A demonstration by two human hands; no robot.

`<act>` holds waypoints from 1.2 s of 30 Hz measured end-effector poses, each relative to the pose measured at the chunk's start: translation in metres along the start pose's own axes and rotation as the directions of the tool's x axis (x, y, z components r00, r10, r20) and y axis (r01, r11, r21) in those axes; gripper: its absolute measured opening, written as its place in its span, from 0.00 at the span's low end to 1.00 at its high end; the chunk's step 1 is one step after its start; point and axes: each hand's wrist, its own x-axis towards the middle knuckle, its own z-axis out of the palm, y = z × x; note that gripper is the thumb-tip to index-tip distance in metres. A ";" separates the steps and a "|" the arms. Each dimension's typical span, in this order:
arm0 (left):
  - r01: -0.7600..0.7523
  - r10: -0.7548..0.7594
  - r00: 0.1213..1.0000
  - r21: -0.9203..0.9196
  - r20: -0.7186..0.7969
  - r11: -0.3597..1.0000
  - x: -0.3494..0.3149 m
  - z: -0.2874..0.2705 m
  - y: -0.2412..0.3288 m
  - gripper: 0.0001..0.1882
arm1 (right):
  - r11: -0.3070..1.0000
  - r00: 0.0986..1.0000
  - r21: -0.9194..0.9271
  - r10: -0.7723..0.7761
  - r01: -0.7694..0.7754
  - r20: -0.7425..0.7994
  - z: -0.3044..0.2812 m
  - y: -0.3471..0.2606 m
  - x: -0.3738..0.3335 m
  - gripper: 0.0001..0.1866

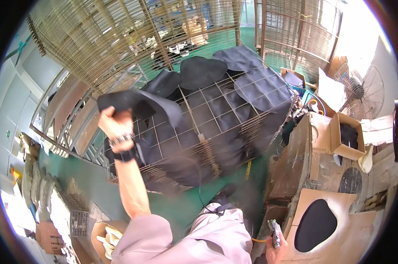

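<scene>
My left hand (114, 123), with a bracelet and a black band at its wrist, reaches out over the left end of a wire rack (202, 137). Its fingers are closed on the edge of a black sheet piece (124, 102), which is partly smeared by motion. More dark rounded sheets (203, 71) lie on and under the wire grid. Low on the right, my right hand (276, 253) grips a metal spray gun (275, 233) with an orange hose (258, 240) beside it. Near that hand, a black rounded pad (315, 225) lies on cardboard (340, 200) marked with whitish residue around it.
Tall wire racks (119, 39) stand along the back. At the right are a wire-caged fan (359, 90) and an open cardboard box (346, 136) with black pieces inside. Another box (97, 231) holding cream-coloured pieces is at the lower left. The floor (172, 211) is green.
</scene>
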 end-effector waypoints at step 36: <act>0.453 0.644 0.737 0.856 -0.205 -0.247 -0.106 -0.280 -0.008 0.22 | 0.996 0.996 0.059 -0.066 0.062 0.065 0.034 0.002 0.018 0.23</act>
